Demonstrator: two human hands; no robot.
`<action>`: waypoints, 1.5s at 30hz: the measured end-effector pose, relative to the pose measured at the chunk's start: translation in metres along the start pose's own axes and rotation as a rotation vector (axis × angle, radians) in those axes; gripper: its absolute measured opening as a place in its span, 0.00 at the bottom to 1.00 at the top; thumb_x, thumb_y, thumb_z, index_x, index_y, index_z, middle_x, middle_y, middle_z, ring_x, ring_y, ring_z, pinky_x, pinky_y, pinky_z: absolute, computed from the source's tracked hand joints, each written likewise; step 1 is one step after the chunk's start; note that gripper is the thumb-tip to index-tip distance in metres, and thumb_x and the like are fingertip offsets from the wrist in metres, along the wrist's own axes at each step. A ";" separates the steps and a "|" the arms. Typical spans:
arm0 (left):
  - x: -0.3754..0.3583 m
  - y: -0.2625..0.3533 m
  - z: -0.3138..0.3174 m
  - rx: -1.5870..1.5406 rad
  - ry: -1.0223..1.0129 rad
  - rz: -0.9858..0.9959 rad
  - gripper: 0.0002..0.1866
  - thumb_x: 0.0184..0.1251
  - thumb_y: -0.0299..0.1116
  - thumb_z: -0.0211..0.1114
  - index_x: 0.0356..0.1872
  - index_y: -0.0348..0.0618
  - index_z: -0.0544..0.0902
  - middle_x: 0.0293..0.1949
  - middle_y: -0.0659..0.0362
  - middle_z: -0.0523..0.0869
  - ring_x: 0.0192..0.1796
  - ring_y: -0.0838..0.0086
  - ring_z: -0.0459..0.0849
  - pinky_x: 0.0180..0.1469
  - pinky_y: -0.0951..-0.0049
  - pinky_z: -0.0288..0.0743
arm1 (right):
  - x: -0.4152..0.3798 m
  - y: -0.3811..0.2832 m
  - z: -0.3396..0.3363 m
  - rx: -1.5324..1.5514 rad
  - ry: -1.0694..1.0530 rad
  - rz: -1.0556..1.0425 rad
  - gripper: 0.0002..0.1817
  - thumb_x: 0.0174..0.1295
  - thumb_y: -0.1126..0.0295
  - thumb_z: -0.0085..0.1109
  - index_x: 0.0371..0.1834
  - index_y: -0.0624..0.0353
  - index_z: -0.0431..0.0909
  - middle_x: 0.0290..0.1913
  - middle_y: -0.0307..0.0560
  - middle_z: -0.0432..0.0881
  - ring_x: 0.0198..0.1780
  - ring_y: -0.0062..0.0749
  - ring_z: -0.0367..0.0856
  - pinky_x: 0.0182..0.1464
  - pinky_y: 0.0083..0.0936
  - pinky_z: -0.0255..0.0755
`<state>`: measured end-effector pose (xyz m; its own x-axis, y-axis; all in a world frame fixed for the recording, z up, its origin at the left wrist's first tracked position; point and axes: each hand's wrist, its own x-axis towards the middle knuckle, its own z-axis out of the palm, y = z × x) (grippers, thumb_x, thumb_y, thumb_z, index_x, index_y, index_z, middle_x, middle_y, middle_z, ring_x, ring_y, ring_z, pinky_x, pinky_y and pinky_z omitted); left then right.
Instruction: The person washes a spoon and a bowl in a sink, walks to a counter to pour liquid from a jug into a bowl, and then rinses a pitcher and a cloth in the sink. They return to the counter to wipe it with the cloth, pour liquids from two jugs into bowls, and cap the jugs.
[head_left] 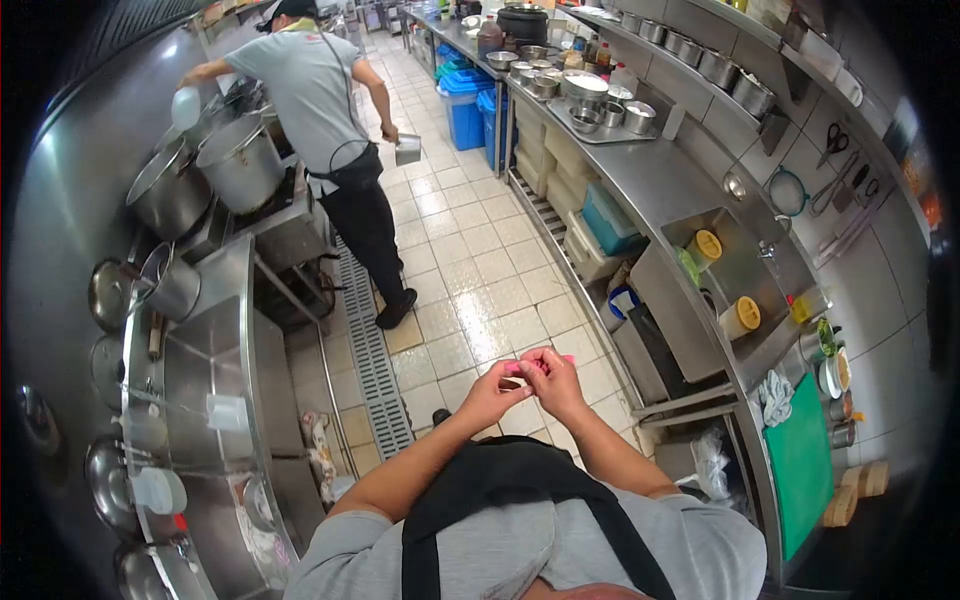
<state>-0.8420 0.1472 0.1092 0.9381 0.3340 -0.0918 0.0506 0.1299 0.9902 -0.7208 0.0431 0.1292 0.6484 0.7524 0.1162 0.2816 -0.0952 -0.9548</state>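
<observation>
A small bright pink item [513, 368] is pinched between my two hands, in front of my black apron and above the tiled floor. My left hand [494, 392] has its fingers closed on one end of it. My right hand [548, 378] meets it from the other side, fingers bent around the pink, and a bit of pink shows past its knuckles. What the item is, I cannot make out; the fingers cover most of it.
A co-worker [310, 100] stands at the stove with large pots [240, 160] at upper left. Steel sinks [200, 370] line the left. On the right are a counter [690, 180], a sink with yellow strainers [740, 317] and a green board [800, 470].
</observation>
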 end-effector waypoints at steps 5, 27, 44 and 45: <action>0.057 0.000 -0.036 0.232 0.130 -0.047 0.15 0.65 0.33 0.68 0.49 0.38 0.79 0.39 0.58 0.86 0.41 0.75 0.84 0.47 0.71 0.78 | 0.057 0.000 -0.005 -0.103 -0.071 0.017 0.07 0.64 0.69 0.63 0.40 0.61 0.81 0.30 0.43 0.83 0.31 0.21 0.80 0.35 0.23 0.75; 0.435 0.085 -0.141 0.340 -0.124 -0.024 0.11 0.67 0.29 0.63 0.47 0.36 0.82 0.36 0.55 0.87 0.39 0.75 0.85 0.44 0.72 0.79 | 0.409 0.054 -0.087 0.071 0.146 0.140 0.06 0.65 0.74 0.61 0.41 0.64 0.77 0.35 0.42 0.82 0.36 0.19 0.79 0.37 0.19 0.76; 0.655 0.111 -0.386 -0.128 0.601 0.193 0.06 0.72 0.28 0.60 0.44 0.37 0.79 0.35 0.63 0.82 0.37 0.82 0.78 0.42 0.80 0.72 | 0.774 0.098 -0.064 0.102 -0.192 0.072 0.16 0.60 0.67 0.66 0.49 0.61 0.78 0.42 0.45 0.83 0.42 0.28 0.81 0.47 0.27 0.75; 0.673 0.114 -0.407 -0.145 0.619 0.210 0.06 0.72 0.28 0.60 0.43 0.37 0.79 0.35 0.63 0.82 0.37 0.82 0.78 0.42 0.80 0.72 | 0.793 0.099 -0.062 0.082 -0.171 0.089 0.18 0.60 0.67 0.67 0.51 0.61 0.77 0.44 0.45 0.83 0.43 0.28 0.80 0.47 0.27 0.75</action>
<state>-0.3447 0.7669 0.1175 0.5507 0.8346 0.0152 -0.1991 0.1136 0.9734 -0.1348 0.5894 0.1438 0.5367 0.8437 -0.0110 0.1651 -0.1178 -0.9792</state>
